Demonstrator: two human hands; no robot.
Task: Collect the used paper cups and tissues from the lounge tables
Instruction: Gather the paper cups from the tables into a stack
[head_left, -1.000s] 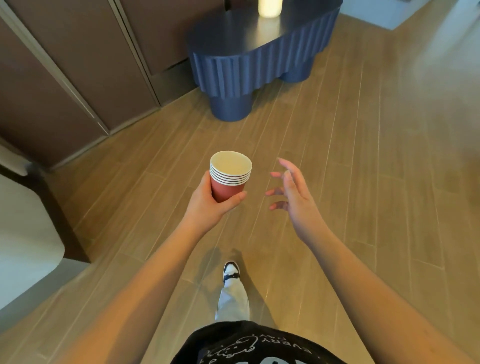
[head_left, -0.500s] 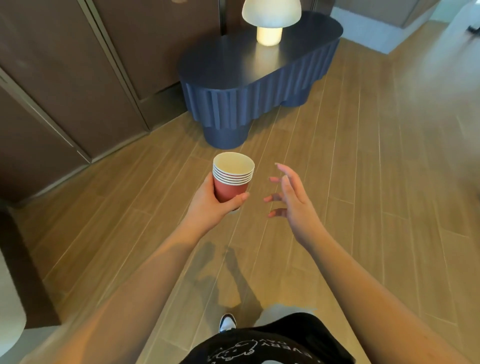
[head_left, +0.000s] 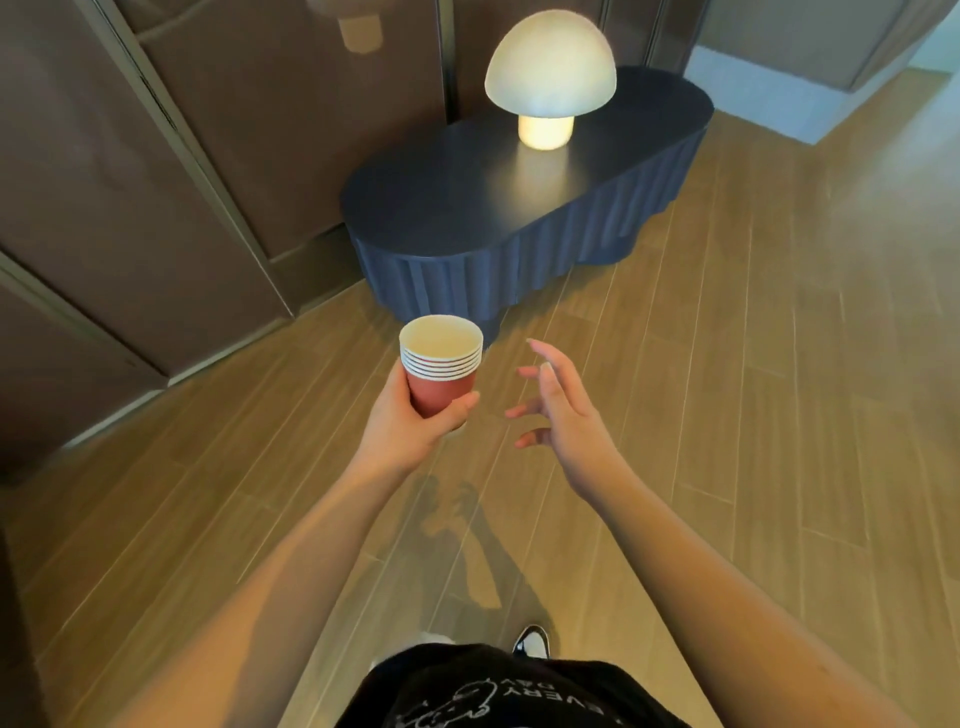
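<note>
Left hand (head_left: 410, 421): wrapped around the red base of the cups (head_left: 441, 364), thumb across the front, stack upright.
Right hand (head_left: 563, 410): just right of the cups, apart from them, fingers spread, holding nothing.
Table (head_left: 467, 208): beyond the cups, a lit lamp (head_left: 549, 78) on it.

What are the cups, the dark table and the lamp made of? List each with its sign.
Cups: paper, it seems; matte red outside, cream inside, thin rolled rims nested in a stack.
Table: cannot tell the material; dark blue, smooth satin top with a soft glow from the lamp, ribbed sides.
Lamp: frosted glass or plastic, probably; milky mushroom shade, stem glowing through.
</note>
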